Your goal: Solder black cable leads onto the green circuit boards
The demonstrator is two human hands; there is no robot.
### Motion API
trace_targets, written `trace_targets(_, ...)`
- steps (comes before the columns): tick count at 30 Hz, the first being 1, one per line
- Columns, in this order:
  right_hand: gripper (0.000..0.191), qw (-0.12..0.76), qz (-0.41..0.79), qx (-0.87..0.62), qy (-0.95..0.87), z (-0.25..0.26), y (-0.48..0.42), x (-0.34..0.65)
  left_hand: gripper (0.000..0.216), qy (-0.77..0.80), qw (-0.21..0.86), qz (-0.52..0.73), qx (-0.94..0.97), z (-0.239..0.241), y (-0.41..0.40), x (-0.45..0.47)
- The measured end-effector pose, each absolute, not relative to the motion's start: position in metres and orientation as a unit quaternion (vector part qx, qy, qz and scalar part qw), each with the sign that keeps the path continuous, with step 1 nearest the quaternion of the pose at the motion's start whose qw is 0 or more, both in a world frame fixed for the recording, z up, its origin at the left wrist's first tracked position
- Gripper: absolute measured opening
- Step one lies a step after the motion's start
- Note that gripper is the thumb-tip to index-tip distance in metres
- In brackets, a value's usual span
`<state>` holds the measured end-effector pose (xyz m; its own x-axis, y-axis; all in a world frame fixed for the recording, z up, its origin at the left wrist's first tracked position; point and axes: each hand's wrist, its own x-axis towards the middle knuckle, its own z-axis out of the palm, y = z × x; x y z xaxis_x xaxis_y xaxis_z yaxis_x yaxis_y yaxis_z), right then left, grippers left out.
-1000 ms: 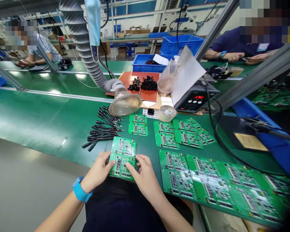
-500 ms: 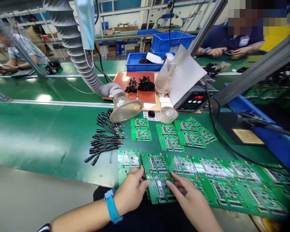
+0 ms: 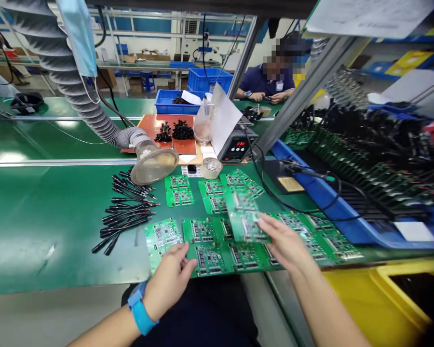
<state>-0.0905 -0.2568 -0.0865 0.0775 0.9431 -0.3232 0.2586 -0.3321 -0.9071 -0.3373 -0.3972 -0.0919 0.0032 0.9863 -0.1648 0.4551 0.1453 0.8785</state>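
My right hand (image 3: 284, 241) grips a green circuit board (image 3: 243, 217) by its right edge, thumb and fingers closed on it. The board is lifted and tilted above other boards, slightly blurred. My left hand (image 3: 169, 275), with a blue wristband, rests at the front edge of the table. Its fingers are loosely bent, with thumb and fingertips apart, at the left edge of another circuit board (image 3: 210, 259). Left of that lies a further circuit board (image 3: 163, 236), partly hidden by my left hand. More boards (image 3: 313, 236) lie in a row to the right.
Black cables (image 3: 125, 212) lie left of the boards. A fume extraction hood (image 3: 155, 166) hangs over the table. Behind stand a solder reel (image 3: 211, 167) and a soldering station (image 3: 238, 144). A blue tray (image 3: 350, 226) flanks the right side. A co-worker (image 3: 271, 79) sits across.
My right hand has raised a circuit board off the row and moved it up. My left hand stays by the boards' left side. The view has turned right, showing more of the blue tray.
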Motion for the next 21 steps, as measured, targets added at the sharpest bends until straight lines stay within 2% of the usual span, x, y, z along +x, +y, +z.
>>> trace_targets(6,0.034,0.296,0.381,-0.704,-0.520,-0.081,-0.154,-0.083,0.041,0.643,0.385,0.319,0.580,-0.087,-0.402,-0.329)
trace_targets(10,0.035,0.228,0.290,-0.725,-0.581,-0.083,-0.133,-0.100,0.042,0.651,0.340,0.302,0.608,-0.091,-0.413,-0.339)
trace_targets(15,0.048,0.142,0.173,-0.750,-0.623,-0.084,-0.139,-0.126,0.089,0.641,0.159,0.132,0.739,-0.099,-0.422,-0.372)
trace_targets(18,0.057,0.097,0.132,-0.759,-0.630,-0.089,-0.138,-0.144,0.082,0.605,0.123,0.050,0.785,-0.098,-0.420,-0.389)
trace_targets(21,0.052,0.070,0.108,-0.763,-0.633,-0.093,-0.132,-0.154,0.082,0.559,0.139,0.020,0.817,-0.091,-0.415,-0.401)
